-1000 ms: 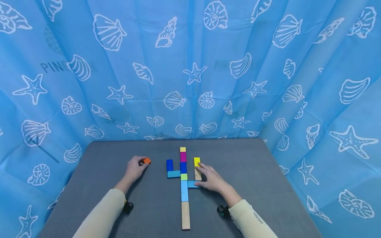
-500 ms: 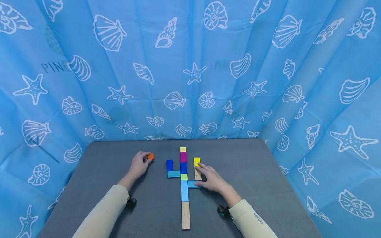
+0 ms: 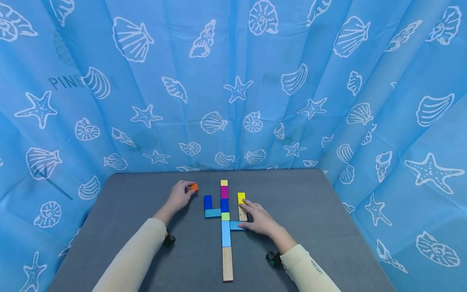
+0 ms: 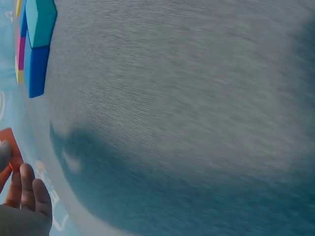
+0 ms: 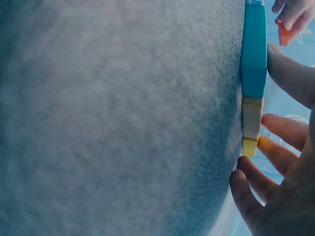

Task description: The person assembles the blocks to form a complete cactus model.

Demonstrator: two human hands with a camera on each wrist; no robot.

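Note:
My left hand (image 3: 178,196) pinches a small orange block (image 3: 195,187) between thumb and fingers, raised over the table in the left wrist view. My right hand (image 3: 260,220) has its fingers spread and touches a yellow block (image 3: 241,196), a short plain wood block (image 3: 242,215) and a blue block (image 3: 235,226). That blue block joins a central column of blocks: a pale yellow one (image 3: 224,183) at the far end, then magenta, dark blue, lime green, light blue and a long wood block (image 3: 228,263). A teal block (image 3: 213,213) and a dark blue block (image 3: 208,202) form the left branch.
The blocks lie on a grey cloth-covered table (image 3: 292,190). Behind and beside it hangs a blue curtain (image 3: 233,138) with white seashell prints. A dark wrist-worn device (image 3: 169,240) shows at the left cuff, another (image 3: 273,259) at the right.
The left hand has moved right and farther across the table with the orange block, closer to the left branch. The right hand and the laid blocks have stayed put.

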